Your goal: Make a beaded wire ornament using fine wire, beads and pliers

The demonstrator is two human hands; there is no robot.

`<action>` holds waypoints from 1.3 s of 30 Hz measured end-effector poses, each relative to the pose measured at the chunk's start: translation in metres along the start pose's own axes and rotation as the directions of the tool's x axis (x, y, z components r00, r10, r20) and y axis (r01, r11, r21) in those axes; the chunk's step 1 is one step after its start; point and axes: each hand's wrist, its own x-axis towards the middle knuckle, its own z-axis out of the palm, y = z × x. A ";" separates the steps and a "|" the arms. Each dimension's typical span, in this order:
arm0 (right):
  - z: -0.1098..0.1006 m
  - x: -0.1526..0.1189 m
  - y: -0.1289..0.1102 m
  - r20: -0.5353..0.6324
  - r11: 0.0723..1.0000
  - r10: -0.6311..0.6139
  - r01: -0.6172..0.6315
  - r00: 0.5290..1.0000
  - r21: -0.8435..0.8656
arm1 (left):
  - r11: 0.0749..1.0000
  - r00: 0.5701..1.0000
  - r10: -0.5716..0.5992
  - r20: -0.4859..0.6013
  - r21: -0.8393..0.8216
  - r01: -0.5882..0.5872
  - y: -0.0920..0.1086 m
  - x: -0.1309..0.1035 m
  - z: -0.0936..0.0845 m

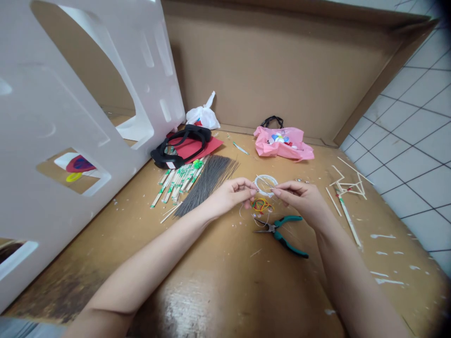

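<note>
Near the middle of the table, my left hand (237, 195) pinches one part of a thin pale strand. Just to its right, my right hand (295, 193) pinches the strand too, with a short gap between the hands. Behind the fingertips lies a white ring (276, 179). Several coloured rubber bands (260, 205) rest below the gap, with a thin looped strand and tiny pieces around them. Closer to me, green-handled pliers (274, 228) lie with their handles spread. The very tips of the fingers partly hide the strand.
Grey wires (206, 184), wrapped chopsticks (178, 180) and a black headband (181, 145) lie to the left, by a white plastic panel (81, 117). A white bag (203, 116) and pink bag (282, 144) stand at the back. A stick frame (355, 188) lies right.
</note>
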 end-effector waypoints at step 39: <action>-0.022 0.007 0.014 0.268 0.987 0.089 -0.122 0.959 0.108 | 0.986 0.997 0.048 -0.067 -0.154 -0.058 0.000 0.001 -0.004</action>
